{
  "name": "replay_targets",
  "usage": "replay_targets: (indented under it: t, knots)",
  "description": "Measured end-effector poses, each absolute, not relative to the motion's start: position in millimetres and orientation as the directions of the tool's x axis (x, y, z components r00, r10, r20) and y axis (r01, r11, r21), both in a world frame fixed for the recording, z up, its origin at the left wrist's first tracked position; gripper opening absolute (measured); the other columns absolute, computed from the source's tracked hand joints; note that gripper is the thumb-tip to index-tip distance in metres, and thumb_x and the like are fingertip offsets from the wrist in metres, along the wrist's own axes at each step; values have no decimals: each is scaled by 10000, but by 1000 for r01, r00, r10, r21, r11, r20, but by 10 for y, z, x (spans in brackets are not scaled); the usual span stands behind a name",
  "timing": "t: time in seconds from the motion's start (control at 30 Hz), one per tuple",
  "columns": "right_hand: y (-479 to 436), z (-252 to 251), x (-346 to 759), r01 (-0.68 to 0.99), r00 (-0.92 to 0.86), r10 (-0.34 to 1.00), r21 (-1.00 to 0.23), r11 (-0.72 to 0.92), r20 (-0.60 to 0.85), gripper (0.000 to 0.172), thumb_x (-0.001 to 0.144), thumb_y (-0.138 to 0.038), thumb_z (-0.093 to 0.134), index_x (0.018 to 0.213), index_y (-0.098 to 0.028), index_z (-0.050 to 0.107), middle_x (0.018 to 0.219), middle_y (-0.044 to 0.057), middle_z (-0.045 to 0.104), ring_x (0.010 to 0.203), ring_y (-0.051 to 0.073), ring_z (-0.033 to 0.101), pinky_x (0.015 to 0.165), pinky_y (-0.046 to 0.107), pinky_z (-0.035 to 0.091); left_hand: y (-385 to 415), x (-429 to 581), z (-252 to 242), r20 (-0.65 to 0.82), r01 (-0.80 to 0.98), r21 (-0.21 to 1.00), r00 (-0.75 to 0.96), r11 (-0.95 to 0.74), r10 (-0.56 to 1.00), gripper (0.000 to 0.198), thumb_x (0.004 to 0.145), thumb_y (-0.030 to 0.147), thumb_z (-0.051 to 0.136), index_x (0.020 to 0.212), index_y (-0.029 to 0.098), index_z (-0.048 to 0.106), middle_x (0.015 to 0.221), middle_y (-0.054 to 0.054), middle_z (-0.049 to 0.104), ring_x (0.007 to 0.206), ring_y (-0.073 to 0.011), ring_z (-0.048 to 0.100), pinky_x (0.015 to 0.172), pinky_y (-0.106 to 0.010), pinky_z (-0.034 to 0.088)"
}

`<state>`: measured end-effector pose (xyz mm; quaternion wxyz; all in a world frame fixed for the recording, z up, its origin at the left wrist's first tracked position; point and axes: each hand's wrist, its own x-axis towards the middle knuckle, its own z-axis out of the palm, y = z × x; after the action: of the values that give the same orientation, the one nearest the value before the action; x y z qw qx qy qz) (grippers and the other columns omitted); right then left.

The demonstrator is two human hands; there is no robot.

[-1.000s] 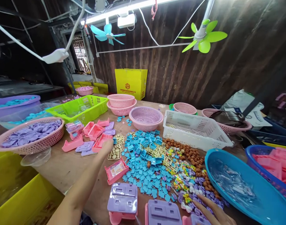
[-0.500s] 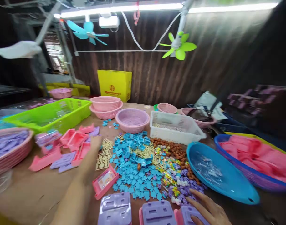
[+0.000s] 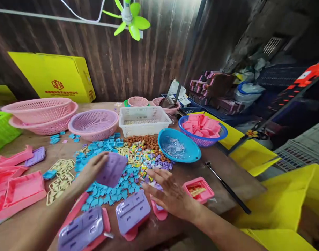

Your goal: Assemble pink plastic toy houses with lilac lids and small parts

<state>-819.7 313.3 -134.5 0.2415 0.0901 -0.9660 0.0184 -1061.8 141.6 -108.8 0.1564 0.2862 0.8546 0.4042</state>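
With the left hand (image 3: 97, 165), pinched a thin, flat, roughly rectangular purple plastic panel (image 3: 113, 170) by its far-left corner, between fingers drawn nearly together, leaving most of the face uncovered. Saw the panel just right of those fingers, tilted, with its long axis seemingly slanting from far right to near left; could not be sure, given the foreshortening. Found behind and around it a loose spread of small flat sky-blue plastic pieces (image 3: 125, 184). Noted, right of the left hand and nearer the body, a boxy case with a purple plastic lid over a pink base (image 3: 133, 211), apart from both hands. Made out farther right, under the right hand (image 3: 172, 195), a bright pink plastic part with a rounded end (image 3: 160, 213), mostly covered. Read the right hand as loosely spread, with fingers pointing left toward the panel; could not tell whether touching the pink part or only above. Judged the sideways gap from panel to pink part as the key relation: rightward and slightly bodyward from the left hand, much closer to the right. Saw, just right of the right hand, a small open pink plastic tray (image 3: 207, 196) with cream-yellow pieces inside.
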Motion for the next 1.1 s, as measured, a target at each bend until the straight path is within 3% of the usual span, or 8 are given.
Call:
replay_targets:
  t: [0.13,0.3,0.37,0.47,0.6,0.67,0.9,1.1]
  knots:
    - [3203,-1245,-8042,-241,-923,-195,-102,965,332,554,788,-268,629,1279,-129,415,1480,179,270,1392,289,145,1084,495,274,2095,-9662,-1079,-354,-37,929,-375,368,856,467,633,555,599,868,151,624,814,-25,648,765,-173,569,690,-271,455]
    - [3616,-1312,-7500,-54,-964,46,-364,930,261,538,705,-175,637,1193,-138,412,1410,182,369,1257,274,360,1006,465,382,2724,-9081,-1155,-445,-203,888,-153,412,883,326,692,277,569,973,119,618,819,-38,630,691,-127,558,643,-244,438]
    - [3867,-1421,-7268,40,-958,156,-425,904,243,572,709,-182,637,1223,-161,387,1324,159,450,1171,267,431,959,452,426,2875,-8949,-1223,-391,-78,920,-163,384,906,407,747,224,499,1141,140,554,927,-50,639,759,-140,581,676,-256,455]
    - [4259,-1648,-7028,172,-929,294,-440,881,225,662,743,-342,662,1305,-183,351,1225,137,501,1107,283,465,948,476,424,2975,-8727,-1395,-220,381,873,-246,303,944,548,827,283,458,1340,115,365,1086,-116,626,973,-220,586,852,-363,458]
    - [4571,-1925,-6984,237,-941,318,-446,863,115,797,695,-495,698,1355,-197,367,1183,120,488,1078,286,464,963,482,406,2971,-8440,-1713,-46,852,435,-303,292,952,877,685,325,677,1378,8,242,1270,-247,518,1208,-345,467,1089,-553,178]
    - [4603,-1999,-7043,208,-965,257,-470,858,41,841,635,-497,748,1345,-200,406,1188,113,463,1099,278,449,973,452,409,2965,-8365,-1849,-63,892,350,-282,286,957,939,639,325,716,1372,-7,231,1306,-269,483,1229,-352,455,1106,-565,118]
    - [4586,-2027,-7179,76,-997,72,-457,886,-26,908,584,-449,799,1365,-219,398,1233,104,427,1149,270,421,1015,444,377,2997,-8369,-2058,-28,871,397,-305,291,952,948,612,301,726,1360,35,207,1348,-263,451,1249,-317,456,1121,-557,94]
    - [4514,-2084,-7131,62,-997,72,-237,969,35,933,595,-475,784,1385,-186,380,1255,179,458,1156,324,436,956,484,421,2979,-8319,-2040,-24,900,326,-297,288,955,789,658,322,691,1304,43,332,1262,-210,554,1214,-290,495,1135,-518,133]
